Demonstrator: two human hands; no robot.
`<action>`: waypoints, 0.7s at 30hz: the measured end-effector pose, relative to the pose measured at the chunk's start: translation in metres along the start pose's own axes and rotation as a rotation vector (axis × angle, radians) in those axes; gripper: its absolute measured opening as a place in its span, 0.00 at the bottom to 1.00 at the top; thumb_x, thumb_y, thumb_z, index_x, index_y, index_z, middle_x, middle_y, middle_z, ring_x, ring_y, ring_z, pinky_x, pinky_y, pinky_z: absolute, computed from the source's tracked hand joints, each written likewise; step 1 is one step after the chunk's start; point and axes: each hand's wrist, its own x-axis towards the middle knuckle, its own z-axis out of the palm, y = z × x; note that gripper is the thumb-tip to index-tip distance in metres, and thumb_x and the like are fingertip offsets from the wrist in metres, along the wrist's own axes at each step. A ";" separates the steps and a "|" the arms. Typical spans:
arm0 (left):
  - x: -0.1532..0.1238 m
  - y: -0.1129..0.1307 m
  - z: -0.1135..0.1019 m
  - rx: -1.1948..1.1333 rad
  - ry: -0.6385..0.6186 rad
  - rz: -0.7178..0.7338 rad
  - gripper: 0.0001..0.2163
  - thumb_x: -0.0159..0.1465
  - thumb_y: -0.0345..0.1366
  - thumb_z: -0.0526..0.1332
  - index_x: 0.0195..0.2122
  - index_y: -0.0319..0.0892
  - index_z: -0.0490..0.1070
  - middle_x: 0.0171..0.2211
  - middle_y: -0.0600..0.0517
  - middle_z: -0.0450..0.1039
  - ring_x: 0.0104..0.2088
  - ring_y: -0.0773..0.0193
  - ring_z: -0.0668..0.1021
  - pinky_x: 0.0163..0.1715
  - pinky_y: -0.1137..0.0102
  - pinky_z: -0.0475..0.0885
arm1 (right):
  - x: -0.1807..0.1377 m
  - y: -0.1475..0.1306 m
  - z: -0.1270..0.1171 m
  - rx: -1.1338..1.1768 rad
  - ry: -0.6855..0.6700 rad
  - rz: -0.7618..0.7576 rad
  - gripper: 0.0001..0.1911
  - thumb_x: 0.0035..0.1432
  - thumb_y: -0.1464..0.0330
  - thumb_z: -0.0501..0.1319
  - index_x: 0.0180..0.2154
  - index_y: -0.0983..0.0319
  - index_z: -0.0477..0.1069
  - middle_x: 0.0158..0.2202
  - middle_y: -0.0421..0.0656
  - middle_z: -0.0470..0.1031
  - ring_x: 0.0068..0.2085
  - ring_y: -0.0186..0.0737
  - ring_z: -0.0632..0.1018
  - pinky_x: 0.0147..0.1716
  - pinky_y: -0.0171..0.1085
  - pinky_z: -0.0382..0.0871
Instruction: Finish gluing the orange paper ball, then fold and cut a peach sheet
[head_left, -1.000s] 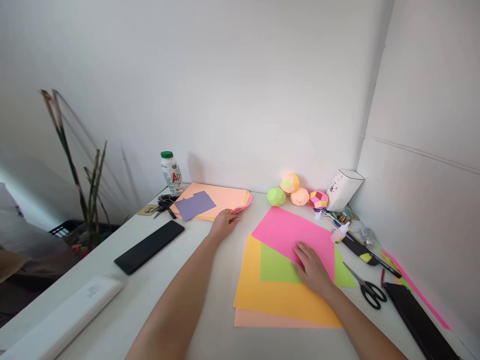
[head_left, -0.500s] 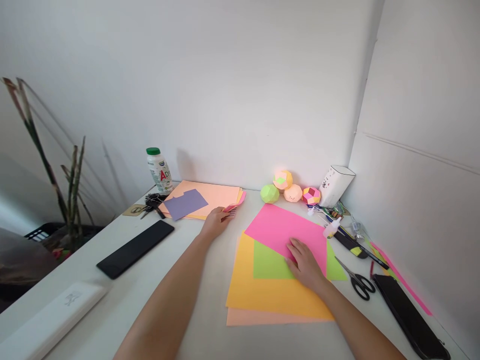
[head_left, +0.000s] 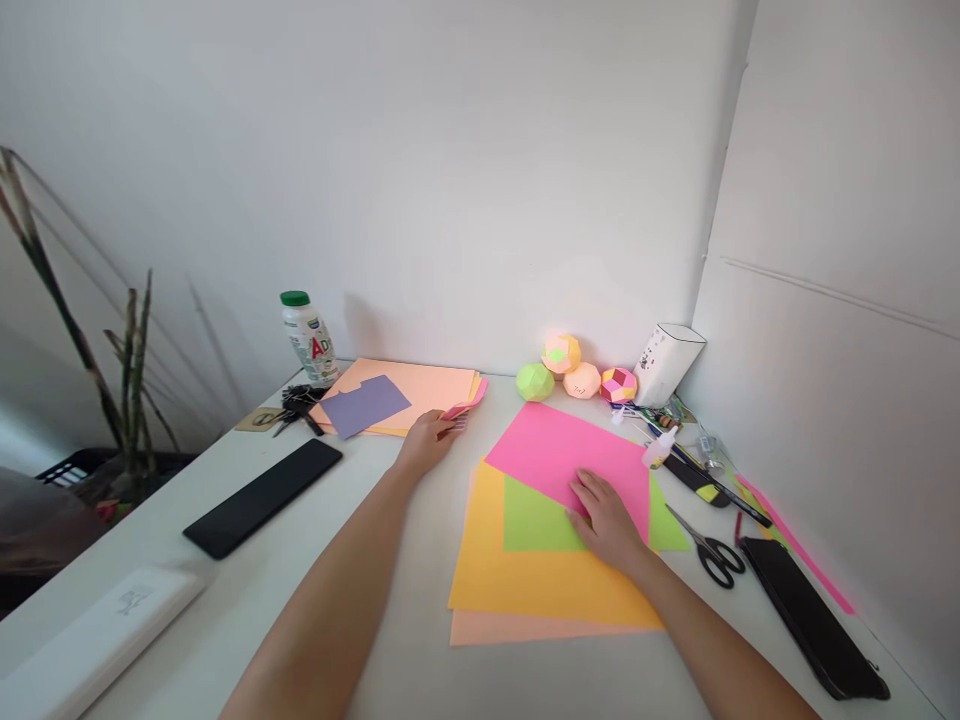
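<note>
My left hand (head_left: 426, 442) is at the near right corner of a paper stack topped by a peach sheet (head_left: 431, 383). Its fingers are closed on the raised edge of a pink sheet (head_left: 469, 403) in that stack. A cut purple piece of paper (head_left: 365, 405) lies on the stack. My right hand (head_left: 606, 520) rests with fingers stretched out on a bright pink sheet (head_left: 559, 445). Partly covered below it are a green sheet (head_left: 536, 520), a yellow-orange sheet (head_left: 540, 580) and a pale peach sheet (head_left: 517, 630).
Faceted paper balls (head_left: 535, 382) sit by the wall beside a white box (head_left: 670, 365). On the right lie a glue bottle (head_left: 658, 450), scissors (head_left: 712, 555) and a black case (head_left: 814, 620). Leftward are a white bottle (head_left: 309, 345), keys (head_left: 298, 405) and a black slab (head_left: 262, 497).
The whole view has shifted a little, so things appear slightly further left and higher. Both hands keep nearly the same places on the paper.
</note>
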 end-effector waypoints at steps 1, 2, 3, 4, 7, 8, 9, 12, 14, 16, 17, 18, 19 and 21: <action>0.000 0.000 0.000 0.001 0.001 0.001 0.13 0.61 0.45 0.57 0.38 0.47 0.79 0.43 0.48 0.74 0.45 0.53 0.74 0.45 0.64 0.71 | 0.000 0.000 0.000 -0.002 0.000 0.000 0.26 0.66 0.58 0.47 0.58 0.65 0.65 0.63 0.54 0.60 0.64 0.53 0.61 0.61 0.55 0.56; 0.000 0.000 0.000 0.001 0.003 0.002 0.13 0.61 0.45 0.57 0.38 0.47 0.79 0.44 0.48 0.74 0.45 0.53 0.74 0.45 0.64 0.71 | 0.000 0.000 0.000 -0.004 0.000 0.000 0.26 0.66 0.58 0.47 0.58 0.65 0.65 0.63 0.54 0.60 0.64 0.53 0.61 0.61 0.56 0.56; 0.000 0.000 0.001 0.002 0.004 0.003 0.13 0.61 0.45 0.57 0.38 0.47 0.79 0.44 0.48 0.74 0.46 0.53 0.74 0.46 0.64 0.71 | 0.000 0.000 0.001 -0.006 0.000 0.000 0.26 0.66 0.58 0.47 0.58 0.65 0.65 0.63 0.54 0.60 0.64 0.53 0.61 0.61 0.56 0.56; 0.000 0.000 0.001 0.002 0.006 0.004 0.13 0.60 0.45 0.57 0.38 0.47 0.79 0.44 0.49 0.74 0.46 0.53 0.74 0.46 0.63 0.71 | 0.000 0.000 0.001 -0.007 0.001 0.001 0.26 0.66 0.58 0.47 0.58 0.65 0.65 0.63 0.54 0.60 0.64 0.53 0.61 0.61 0.56 0.56; 0.001 -0.001 0.001 0.004 0.008 0.009 0.13 0.60 0.45 0.57 0.37 0.47 0.79 0.42 0.49 0.74 0.45 0.54 0.75 0.46 0.63 0.71 | -0.001 0.000 0.002 -0.005 0.003 0.003 0.25 0.66 0.58 0.48 0.58 0.64 0.65 0.63 0.53 0.60 0.64 0.53 0.60 0.61 0.56 0.56; 0.001 -0.001 0.001 0.005 0.009 0.011 0.13 0.60 0.45 0.57 0.37 0.48 0.79 0.42 0.49 0.74 0.44 0.54 0.75 0.45 0.63 0.71 | -0.001 0.000 0.002 -0.003 0.004 0.003 0.25 0.66 0.58 0.48 0.58 0.64 0.64 0.64 0.53 0.59 0.64 0.53 0.60 0.61 0.56 0.56; 0.001 -0.001 0.002 0.006 0.009 0.012 0.13 0.60 0.45 0.57 0.37 0.48 0.79 0.42 0.49 0.74 0.44 0.54 0.75 0.45 0.63 0.71 | -0.001 0.000 0.003 -0.001 0.004 0.003 0.25 0.66 0.58 0.47 0.58 0.63 0.64 0.64 0.52 0.59 0.64 0.53 0.60 0.61 0.56 0.56; 0.002 -0.002 0.002 0.009 0.008 0.015 0.13 0.60 0.45 0.57 0.37 0.47 0.79 0.42 0.48 0.74 0.44 0.54 0.75 0.45 0.63 0.72 | -0.001 0.000 0.002 0.002 -0.002 0.008 0.26 0.66 0.58 0.47 0.59 0.64 0.64 0.64 0.53 0.59 0.64 0.53 0.60 0.62 0.56 0.55; 0.002 -0.002 0.002 0.010 0.009 0.016 0.13 0.60 0.45 0.57 0.37 0.47 0.79 0.42 0.48 0.74 0.44 0.54 0.75 0.45 0.63 0.72 | -0.001 -0.001 0.002 0.002 -0.008 0.012 0.26 0.66 0.58 0.47 0.59 0.65 0.64 0.64 0.54 0.58 0.64 0.53 0.60 0.62 0.56 0.55; 0.002 -0.002 0.003 0.011 0.013 0.017 0.13 0.60 0.45 0.57 0.37 0.48 0.79 0.42 0.48 0.74 0.44 0.53 0.75 0.45 0.63 0.72 | -0.002 -0.001 0.001 -0.002 -0.013 0.016 0.27 0.66 0.58 0.47 0.59 0.65 0.64 0.64 0.54 0.58 0.65 0.53 0.59 0.62 0.56 0.55; 0.002 -0.002 0.003 0.011 0.015 0.017 0.13 0.60 0.45 0.57 0.37 0.48 0.79 0.42 0.48 0.75 0.44 0.53 0.75 0.45 0.63 0.72 | -0.002 -0.002 0.000 -0.005 -0.014 0.017 0.26 0.66 0.58 0.47 0.59 0.65 0.64 0.64 0.53 0.58 0.65 0.53 0.60 0.62 0.56 0.55; 0.002 -0.002 0.003 0.010 0.017 0.018 0.13 0.60 0.46 0.57 0.37 0.48 0.79 0.42 0.48 0.75 0.44 0.54 0.75 0.44 0.63 0.72 | -0.002 -0.002 0.000 -0.009 -0.014 0.017 0.26 0.66 0.58 0.47 0.59 0.65 0.64 0.64 0.53 0.58 0.64 0.53 0.60 0.61 0.56 0.55; 0.003 -0.002 0.003 0.009 0.021 0.020 0.13 0.60 0.46 0.57 0.37 0.48 0.79 0.42 0.48 0.75 0.44 0.54 0.76 0.44 0.63 0.72 | -0.002 -0.003 0.000 -0.014 -0.013 0.018 0.26 0.66 0.59 0.47 0.59 0.66 0.64 0.64 0.54 0.59 0.64 0.53 0.60 0.61 0.56 0.55; 0.003 -0.003 0.004 0.006 0.027 0.025 0.13 0.60 0.46 0.58 0.37 0.48 0.79 0.42 0.48 0.75 0.44 0.54 0.76 0.45 0.63 0.72 | -0.002 -0.005 -0.001 -0.024 -0.009 0.018 0.26 0.66 0.59 0.48 0.58 0.66 0.64 0.64 0.54 0.59 0.64 0.54 0.60 0.61 0.56 0.56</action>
